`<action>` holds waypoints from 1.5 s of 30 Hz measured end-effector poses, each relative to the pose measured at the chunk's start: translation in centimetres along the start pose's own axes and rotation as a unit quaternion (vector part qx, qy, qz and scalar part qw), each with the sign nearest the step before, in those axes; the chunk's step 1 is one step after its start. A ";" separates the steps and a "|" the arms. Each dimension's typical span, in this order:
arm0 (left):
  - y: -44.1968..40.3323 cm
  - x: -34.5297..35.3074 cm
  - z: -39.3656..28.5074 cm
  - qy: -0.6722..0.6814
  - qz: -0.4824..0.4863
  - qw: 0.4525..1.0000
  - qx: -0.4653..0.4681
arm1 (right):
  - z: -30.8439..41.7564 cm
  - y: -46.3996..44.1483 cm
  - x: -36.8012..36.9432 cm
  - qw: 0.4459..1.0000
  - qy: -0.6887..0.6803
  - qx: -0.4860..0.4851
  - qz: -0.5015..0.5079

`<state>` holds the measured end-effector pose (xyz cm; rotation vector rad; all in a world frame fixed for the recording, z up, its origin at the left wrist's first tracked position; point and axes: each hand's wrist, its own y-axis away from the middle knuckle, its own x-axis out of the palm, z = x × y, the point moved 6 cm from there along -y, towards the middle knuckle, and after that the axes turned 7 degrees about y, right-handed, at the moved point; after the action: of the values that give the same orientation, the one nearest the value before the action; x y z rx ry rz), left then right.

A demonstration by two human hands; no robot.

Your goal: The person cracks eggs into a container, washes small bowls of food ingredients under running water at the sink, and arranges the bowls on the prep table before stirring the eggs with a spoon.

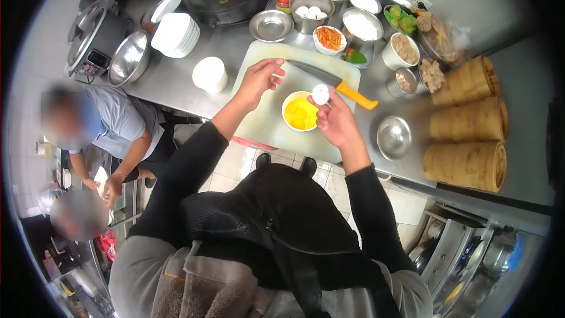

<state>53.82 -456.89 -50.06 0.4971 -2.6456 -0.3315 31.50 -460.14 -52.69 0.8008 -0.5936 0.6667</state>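
My right hand (pixel 336 122) pinches a white egg (pixel 321 94) at the right rim of a white bowl (pixel 285 119). Whether the egg's shell is whole or cracked I cannot tell. Several yellow egg yolks (pixel 300 115) lie in the bowl, which stands on a pale cutting board (pixel 259 123). Up and to the left of the bowl, my left hand (pixel 261 81) hovers over the board with its fingers bent, apart and holding nothing. Across the board's upper right lies a knife (pixel 356 95) with an orange handle, its blade pointing left, beyond both hands.
A metal pot of white eggs (pixel 311 12) and a bowl of orange strips (pixel 329 39) stand behind the board. Bamboo steamers (pixel 465 165) and an empty metal bowl (pixel 394 137) are at right. White cups (pixel 209 75) and stacked plates (pixel 176 35) stand left. Another person (pixel 126 123) works at far left.
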 end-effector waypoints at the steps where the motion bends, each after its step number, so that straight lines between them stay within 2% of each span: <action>1: -1.4 0.4 -0.9 -0.040 0.006 0.999 0.026 | 0.1 0.6 -0.1 0.998 -0.051 0.004 0.031; 2: -3.1 1.0 -1.8 -0.081 0.012 0.995 0.050 | 0.1 1.5 -0.8 0.998 -0.053 0.002 0.034; 3: -6.3 1.4 -2.1 -0.138 0.025 0.986 0.088 | 0.8 3.5 -0.8 0.996 -0.077 -0.038 -0.010; 4: -9.6 2.4 -3.2 -0.248 0.042 0.951 0.177 | 1.1 5.5 -1.5 0.990 -0.100 -0.078 -0.056; 5: -13.0 3.7 -4.6 -0.353 0.059 0.895 0.265 | 1.2 7.4 -2.9 0.985 -0.108 -0.116 -0.071; 7: -20.2 6.5 -6.7 -0.511 0.094 0.792 0.322 | 0.5 12.3 -6.1 0.969 -0.132 -0.178 -0.112; 9: -26.9 8.3 -6.7 -0.674 0.086 0.643 0.354 | -1.1 17.5 -9.8 0.953 -0.132 -0.215 -0.168; 11: -34.8 6.5 -3.7 -0.766 0.125 0.491 0.397 | -4.7 21.9 -14.5 0.934 -0.136 -0.209 -0.256; 14: -37.9 5.0 -2.9 -0.821 0.236 0.466 0.230 | -13.5 27.1 -21.3 0.876 -0.202 -0.170 -0.404; 15: -38.2 5.7 -2.9 -0.820 0.256 0.462 0.219 | -18.2 28.6 -24.2 0.841 -0.263 -0.149 -0.449; 17: -38.1 7.2 -2.8 -0.816 0.296 0.455 0.196 | -23.9 29.1 -27.9 0.821 -0.304 -0.123 -0.467; 18: -36.4 9.2 -2.9 -0.802 0.256 0.525 0.126 | -27.2 28.7 -31.1 0.832 -0.281 -0.110 -0.465; 20: -37.0 9.1 -1.7 -0.720 0.148 0.678 0.002 | -28.9 26.0 -34.3 0.839 -0.334 -0.117 -0.413; 21: -40.1 7.4 -1.1 -0.767 0.163 0.611 0.110 | -29.3 24.3 -36.3 0.842 -0.350 -0.120 -0.392; 22: -43.9 4.5 -0.5 -0.798 0.172 0.534 0.218 | -27.5 22.2 -37.6 0.818 -0.351 -0.148 -0.431; 23: -45.9 2.8 0.4 -0.789 0.241 0.506 0.251 | -23.9 19.5 -37.5 0.798 -0.391 -0.131 -0.439; 24: -47.5 1.2 1.3 -0.774 0.308 0.475 0.283 | -22.8 16.8 -39.6 0.802 -0.381 -0.105 -0.448; 25: -45.1 3.2 0.7 -0.771 0.274 0.532 0.218 | -22.0 15.2 -42.0 0.853 -0.297 -0.143 -0.405; 27: -39.6 7.5 -0.7 -0.743 0.182 0.637 0.100 | -21.2 13.2 -43.4 0.894 -0.233 -0.162 -0.345; 28: -36.4 10.0 -2.1 -0.708 0.179 0.634 0.256 | -19.1 12.2 -41.7 0.880 -0.248 -0.172 -0.366; 29: -37.0 10.1 -2.2 -0.737 0.075 0.635 0.217 | -16.4 12.0 -38.6 0.896 -0.207 -0.186 -0.345; 30: -36.5 10.4 -2.0 -0.744 0.055 0.640 0.183 | -19.4 13.8 -39.7 0.877 -0.231 -0.139 -0.397; 32: -36.0 11.1 -2.0 -0.796 0.068 0.581 0.154 | -23.8 17.4 -39.5 0.827 -0.302 -0.061 -0.470; 33: -36.1 11.5 -1.7 -0.795 0.086 0.579 0.159 | -24.7 19.3 -38.7 0.804 -0.311 -0.011 -0.507; 34: -36.1 11.5 -2.0 -0.793 0.108 0.576 0.166 | -26.5 20.9 -39.1 0.823 -0.274 0.007 -0.497; 35: -36.3 10.8 -3.3 -0.791 0.097 0.579 0.172 | -26.4 22.4 -38.2 0.808 -0.267 0.037 -0.524; 36: -36.2 10.7 -3.4 -0.797 0.121 0.557 0.199 | -26.1 23.2 -38.4 0.806 -0.252 0.031 -0.535; 37: -36.3 10.6 -3.5 -0.802 0.143 0.534 0.227 | -25.3 23.4 -39.2 0.825 -0.237 -0.034 -0.512; 38: -36.6 8.8 -2.8 -0.690 0.213 0.663 0.196 | -24.1 22.5 -40.3 0.864 -0.222 -0.076 -0.445; 39: -36.9 7.2 -2.3 -0.529 0.282 0.789 0.135 | -23.4 23.2 -39.2 0.817 -0.273 -0.069 -0.503; 40: -37.1 5.9 -1.8 -0.376 0.330 0.863 0.067 | -21.8 23.3 -37.8 0.859 -0.198 -0.139 -0.452; 41: -35.2 7.6 -2.5 -0.397 0.179 0.900 0.019 | -21.4 22.4 -39.1 0.848 -0.256 -0.127 -0.446; 42: -38.2 5.6 -3.1 -0.458 0.143 0.877 -0.006 | -22.9 22.0 -40.8 0.826 -0.301 -0.134 -0.457; 43: -37.5 5.2 -4.4 -0.422 0.115 0.899 0.003 | -24.1 21.8 -41.8 0.793 -0.330 -0.113 -0.500; 44: -40.9 1.9 -5.6 -0.431 0.071 0.898 -0.042 | -25.5 21.7 -42.3 0.768 -0.338 -0.102 -0.534; 45: -39.7 1.9 -6.9 -0.413 0.095 0.905 0.025 | -26.5 21.9 -42.4 0.747 -0.331 -0.096 -0.569</action>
<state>66.87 -494.69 -55.33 0.1002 -3.4955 -0.4953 -5.90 -440.64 -87.30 1.0207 -0.6529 -0.8481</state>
